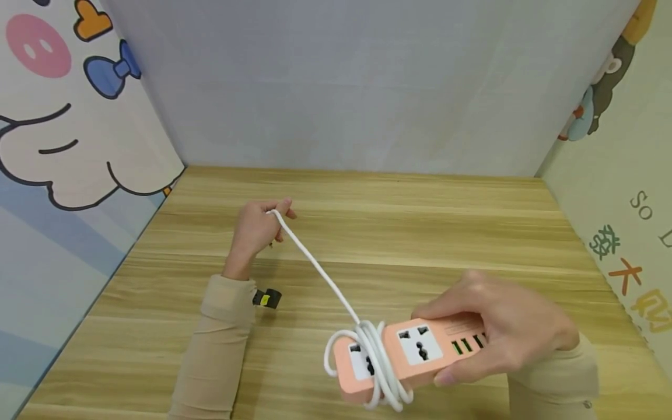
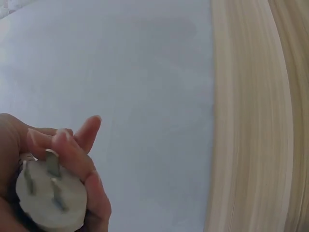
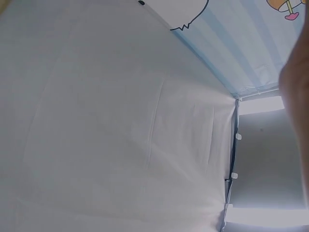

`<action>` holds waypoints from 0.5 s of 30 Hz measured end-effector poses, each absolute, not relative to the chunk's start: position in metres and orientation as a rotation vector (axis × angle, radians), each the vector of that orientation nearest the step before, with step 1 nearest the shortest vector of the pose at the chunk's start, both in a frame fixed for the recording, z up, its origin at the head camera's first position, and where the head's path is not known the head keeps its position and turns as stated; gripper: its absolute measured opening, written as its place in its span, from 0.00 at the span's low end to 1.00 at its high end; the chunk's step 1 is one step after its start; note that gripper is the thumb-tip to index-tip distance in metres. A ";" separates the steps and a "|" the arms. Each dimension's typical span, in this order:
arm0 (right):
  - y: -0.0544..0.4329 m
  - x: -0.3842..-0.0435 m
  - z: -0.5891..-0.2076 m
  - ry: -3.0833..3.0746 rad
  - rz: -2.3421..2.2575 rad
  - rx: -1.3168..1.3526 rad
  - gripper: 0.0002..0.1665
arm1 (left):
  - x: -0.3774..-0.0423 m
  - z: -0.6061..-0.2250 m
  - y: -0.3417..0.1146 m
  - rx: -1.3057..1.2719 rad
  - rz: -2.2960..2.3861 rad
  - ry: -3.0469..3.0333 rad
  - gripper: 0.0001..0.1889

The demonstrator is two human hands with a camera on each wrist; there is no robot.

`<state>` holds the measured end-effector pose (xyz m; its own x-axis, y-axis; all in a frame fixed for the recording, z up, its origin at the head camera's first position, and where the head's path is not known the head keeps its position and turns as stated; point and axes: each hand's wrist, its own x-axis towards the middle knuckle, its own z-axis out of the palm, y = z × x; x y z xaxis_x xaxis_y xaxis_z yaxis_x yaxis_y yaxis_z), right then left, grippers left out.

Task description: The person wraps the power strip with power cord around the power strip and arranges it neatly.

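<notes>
My right hand [image 1: 504, 326] grips the far right end of a salmon-pink power strip [image 1: 362, 382], fingers over one long side and thumb along the other. White sockets and dark USB ports face up on it. Several turns of white cord [image 1: 379, 361] wrap round the strip's left part. From these turns the cord runs taut up to my left hand [image 1: 257, 224], at the left of the table. In the left wrist view, curled fingers hold the round white plug [image 2: 50, 198], its three metal prongs facing the camera. Only an edge of the right hand [image 3: 297, 92] shows in the right wrist view.
Below both hands lies a wood-grain table [image 1: 420, 227]. A grey-white cloth wall [image 1: 357, 87] rises behind it, with cartoon-printed panels [image 1: 68, 146] on the left and right. A black wrist strap piece [image 1: 268, 298] sticks out beside the left sleeve [image 1: 215, 350].
</notes>
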<state>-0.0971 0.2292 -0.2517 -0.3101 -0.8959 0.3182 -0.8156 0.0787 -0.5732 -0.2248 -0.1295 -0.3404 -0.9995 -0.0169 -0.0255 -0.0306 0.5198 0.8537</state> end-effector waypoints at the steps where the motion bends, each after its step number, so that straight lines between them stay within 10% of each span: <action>1: 0.229 -0.097 -0.252 2.217 -1.028 -1.769 0.24 | -0.224 -0.339 -0.129 -0.055 1.556 2.697 0.22; 15: 0.226 -0.102 -0.255 2.281 -0.825 -1.524 0.09 | -0.209 -0.314 -0.129 -0.087 1.952 2.285 0.22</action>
<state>-0.1020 0.2262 -0.2551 -0.4066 -0.9098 0.0835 -0.7526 0.2818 -0.5951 -0.2087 -0.1286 -0.3144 -0.9893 0.0433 -0.1394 -0.1309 0.1590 0.9786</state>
